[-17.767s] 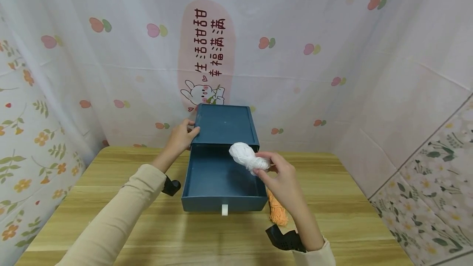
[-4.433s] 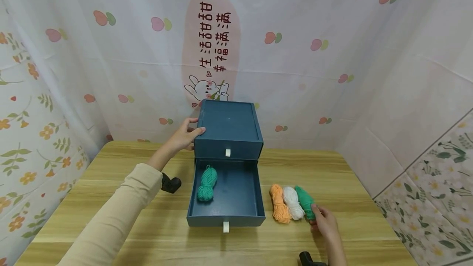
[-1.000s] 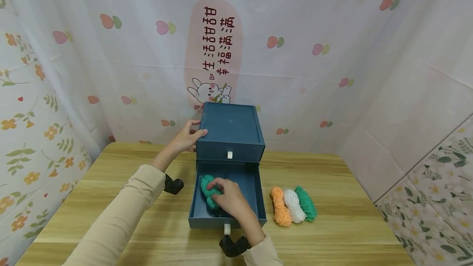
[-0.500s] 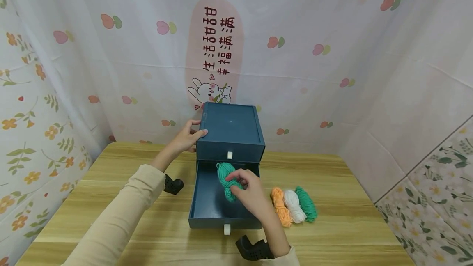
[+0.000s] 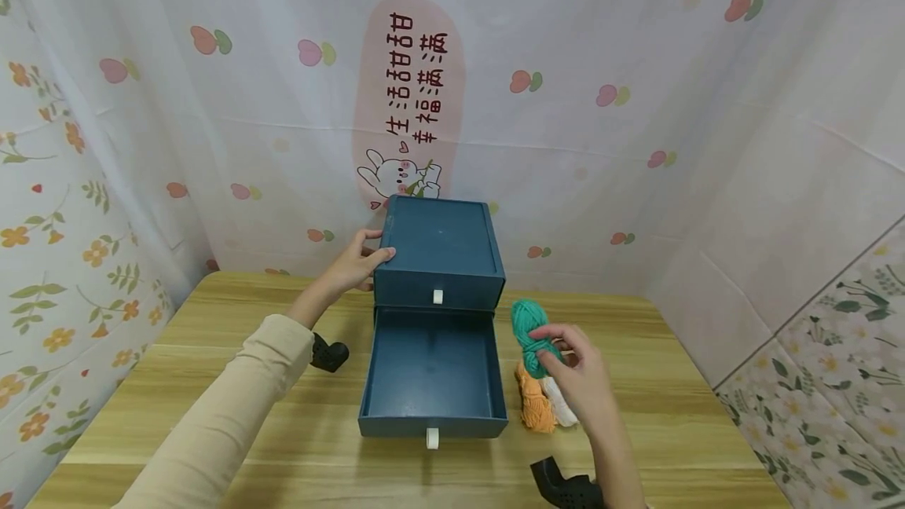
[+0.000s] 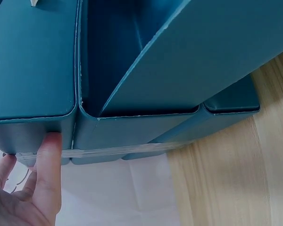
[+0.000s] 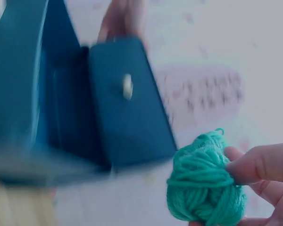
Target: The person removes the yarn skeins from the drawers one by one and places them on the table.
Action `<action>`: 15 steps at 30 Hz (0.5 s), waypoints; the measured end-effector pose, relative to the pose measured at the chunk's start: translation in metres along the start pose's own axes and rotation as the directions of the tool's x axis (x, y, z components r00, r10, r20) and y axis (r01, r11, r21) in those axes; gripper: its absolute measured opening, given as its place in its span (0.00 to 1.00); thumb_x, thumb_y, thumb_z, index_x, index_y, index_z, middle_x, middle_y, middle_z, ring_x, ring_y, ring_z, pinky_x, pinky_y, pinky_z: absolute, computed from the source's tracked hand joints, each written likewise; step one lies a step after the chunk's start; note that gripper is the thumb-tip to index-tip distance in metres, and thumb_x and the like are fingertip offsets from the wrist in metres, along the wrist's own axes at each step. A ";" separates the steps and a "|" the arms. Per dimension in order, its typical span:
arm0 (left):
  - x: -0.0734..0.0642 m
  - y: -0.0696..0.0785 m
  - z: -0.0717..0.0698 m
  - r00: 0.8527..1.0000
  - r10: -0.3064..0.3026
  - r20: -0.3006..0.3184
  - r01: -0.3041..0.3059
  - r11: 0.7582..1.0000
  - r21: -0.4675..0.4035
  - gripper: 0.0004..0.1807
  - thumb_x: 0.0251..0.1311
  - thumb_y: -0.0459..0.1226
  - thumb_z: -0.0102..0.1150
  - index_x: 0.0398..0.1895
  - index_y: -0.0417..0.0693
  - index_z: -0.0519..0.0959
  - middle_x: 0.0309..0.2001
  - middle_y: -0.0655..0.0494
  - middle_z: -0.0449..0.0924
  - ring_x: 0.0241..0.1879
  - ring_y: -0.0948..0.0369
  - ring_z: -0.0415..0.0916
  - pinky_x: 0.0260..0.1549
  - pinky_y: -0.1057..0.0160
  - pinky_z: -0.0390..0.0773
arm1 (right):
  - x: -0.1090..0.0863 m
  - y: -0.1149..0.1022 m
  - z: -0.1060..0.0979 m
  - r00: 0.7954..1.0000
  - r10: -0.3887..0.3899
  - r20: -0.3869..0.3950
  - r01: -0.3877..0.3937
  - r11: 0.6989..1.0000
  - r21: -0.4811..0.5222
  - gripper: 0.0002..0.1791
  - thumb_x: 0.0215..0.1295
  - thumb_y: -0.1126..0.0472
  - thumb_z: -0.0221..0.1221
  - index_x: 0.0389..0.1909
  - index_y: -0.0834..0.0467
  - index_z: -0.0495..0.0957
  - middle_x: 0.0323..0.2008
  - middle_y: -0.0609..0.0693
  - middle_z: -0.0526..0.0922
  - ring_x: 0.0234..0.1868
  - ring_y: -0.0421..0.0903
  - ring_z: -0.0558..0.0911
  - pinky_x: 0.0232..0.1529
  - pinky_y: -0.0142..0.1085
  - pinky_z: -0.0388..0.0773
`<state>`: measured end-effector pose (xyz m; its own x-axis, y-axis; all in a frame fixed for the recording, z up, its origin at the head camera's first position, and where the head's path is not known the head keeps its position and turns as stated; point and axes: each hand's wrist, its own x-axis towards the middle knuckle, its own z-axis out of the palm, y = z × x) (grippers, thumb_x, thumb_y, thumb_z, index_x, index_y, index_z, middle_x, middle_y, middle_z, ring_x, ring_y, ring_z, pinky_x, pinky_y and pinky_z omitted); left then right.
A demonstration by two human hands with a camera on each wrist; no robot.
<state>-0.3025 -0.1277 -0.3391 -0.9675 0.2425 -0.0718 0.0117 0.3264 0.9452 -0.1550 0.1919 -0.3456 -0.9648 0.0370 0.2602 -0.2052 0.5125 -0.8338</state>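
My right hand (image 5: pixel 576 360) pinches a green skein of yarn (image 5: pixel 532 336) above the table, right of the blue drawer cabinet (image 5: pixel 441 236). The right wrist view shows the green skein between thumb and fingers. Below it lie an orange skein (image 5: pixel 537 408) and a white skein (image 5: pixel 561 402), the white one partly covered. My left hand (image 5: pixel 351 261) rests against the cabinet's upper left side; in the left wrist view its fingers (image 6: pixel 49 169) press the side wall. The cabinet's upper drawer (image 5: pixel 403 289) is closed. Beneath it, a drawer (image 5: pixel 434 371) stands pulled out, with nothing visible inside.
The cabinet stands on a wood-grain table (image 5: pixel 283 430), close to a patterned curtain (image 5: pixel 566 179). A white tab (image 5: pixel 433 437) sticks out from the pulled-out drawer's front. Black devices (image 5: pixel 566 485) sit at both wrists. Another cabinet section (image 6: pixel 233 99) shows in the left wrist view.
The upper drawer, open earlier, is now closed. The right hand has lifted the green skein from the lower drawer and carried it right. Another green skein on the table is now hidden.
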 end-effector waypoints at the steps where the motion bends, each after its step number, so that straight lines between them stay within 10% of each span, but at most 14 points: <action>1: 0.000 0.000 0.000 1.000 -0.002 -0.003 0.002 1.000 0.001 0.35 0.64 0.49 0.45 0.69 0.52 0.45 0.59 0.35 0.58 0.54 0.41 0.68 0.48 0.45 0.74 | 0.001 0.008 -0.006 1.000 0.013 -0.021 -0.013 1.000 -0.009 0.10 0.60 0.68 0.55 0.42 0.58 0.77 0.42 0.47 0.74 0.37 0.38 0.69 0.36 0.30 0.69; 15: -0.003 0.004 0.000 1.000 -0.017 0.004 0.016 1.000 0.010 0.35 0.65 0.50 0.45 0.69 0.52 0.44 0.60 0.35 0.57 0.56 0.41 0.66 0.49 0.44 0.73 | 0.013 0.167 -0.061 0.912 0.341 -0.227 -0.354 0.935 -0.016 0.16 0.62 0.61 0.54 0.50 0.58 0.76 0.50 0.56 0.74 0.48 0.46 0.70 0.37 0.38 0.70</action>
<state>-0.2998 -0.1266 -0.3353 -0.9666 0.2404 -0.0885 -0.0017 0.3395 0.9406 -0.1915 0.3303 -0.4513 -0.9130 0.4030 0.0635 0.1518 0.4799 -0.8641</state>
